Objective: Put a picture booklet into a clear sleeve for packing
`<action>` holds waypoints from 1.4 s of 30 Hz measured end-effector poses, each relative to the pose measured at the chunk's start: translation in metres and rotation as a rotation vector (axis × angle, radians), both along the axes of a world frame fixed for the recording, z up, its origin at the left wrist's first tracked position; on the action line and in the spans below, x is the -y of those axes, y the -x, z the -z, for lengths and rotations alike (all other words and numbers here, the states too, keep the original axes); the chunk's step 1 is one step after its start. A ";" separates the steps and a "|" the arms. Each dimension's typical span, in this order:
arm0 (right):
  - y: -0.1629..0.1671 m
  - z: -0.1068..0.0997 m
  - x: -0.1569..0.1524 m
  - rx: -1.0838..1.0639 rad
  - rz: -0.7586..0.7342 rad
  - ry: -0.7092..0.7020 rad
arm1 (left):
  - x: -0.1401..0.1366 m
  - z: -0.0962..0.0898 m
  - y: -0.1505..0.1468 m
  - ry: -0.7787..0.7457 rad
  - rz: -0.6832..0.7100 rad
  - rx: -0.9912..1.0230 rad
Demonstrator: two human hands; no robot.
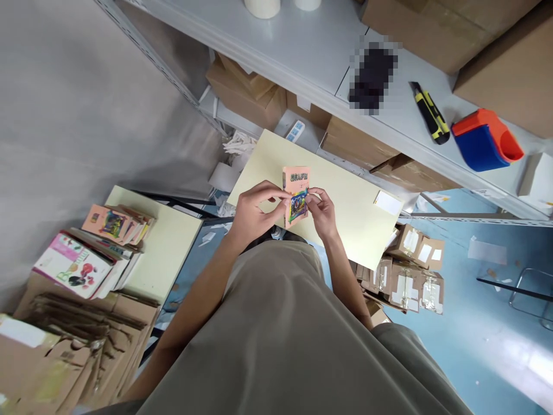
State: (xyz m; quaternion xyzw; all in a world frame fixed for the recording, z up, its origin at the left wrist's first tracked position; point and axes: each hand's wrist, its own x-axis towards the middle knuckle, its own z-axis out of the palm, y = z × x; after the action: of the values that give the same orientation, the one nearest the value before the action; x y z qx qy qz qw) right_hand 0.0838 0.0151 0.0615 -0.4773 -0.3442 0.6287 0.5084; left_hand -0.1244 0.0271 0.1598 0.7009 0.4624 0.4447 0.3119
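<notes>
A small orange-pink book (297,180) with a colourful picture on its cover stands upright between my hands, over the near part of the pale yellow table (345,202). My left hand (261,210) pinches its left edge near the spine with thumb and fingers. On the other side, my right hand (322,213) grips the right edge, thumb on the front cover. Whether the book's bottom touches the table, I cannot tell. A small white card (387,203) lies at the table's right end.
A grey shelf (298,52) crosses above the table, bearing a yellow-black utility knife (430,112), an orange-blue tape dispenser (486,141) and cardboard boxes. Stacked books (78,262) stand at left, above flattened cardboard (86,346). Taped cartons (408,285) sit at right on the blue floor.
</notes>
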 end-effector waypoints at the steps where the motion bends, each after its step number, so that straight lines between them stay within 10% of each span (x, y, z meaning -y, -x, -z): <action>1: 0.004 0.004 -0.002 -0.019 -0.014 0.008 | 0.000 0.001 -0.002 -0.028 -0.001 -0.009; 13: 0.043 0.033 -0.018 -0.116 -0.074 0.107 | 0.007 0.033 -0.016 -0.030 0.123 -0.342; 23: 0.057 0.048 -0.050 0.095 -0.008 0.093 | -0.025 0.059 0.026 0.287 -0.013 0.138; 31: 0.084 0.067 -0.076 0.153 0.063 0.164 | -0.095 0.134 0.086 0.491 -0.281 0.327; 42: 0.124 0.124 -0.146 0.292 0.143 0.300 | -0.187 0.212 0.125 0.877 -0.129 0.175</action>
State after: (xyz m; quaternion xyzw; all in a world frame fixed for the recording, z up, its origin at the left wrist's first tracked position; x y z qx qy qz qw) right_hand -0.0397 0.1613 -0.0628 -0.6567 -0.2822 0.5594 0.4198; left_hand -0.2491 0.2140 -0.0522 0.4317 0.6218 0.2830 0.5890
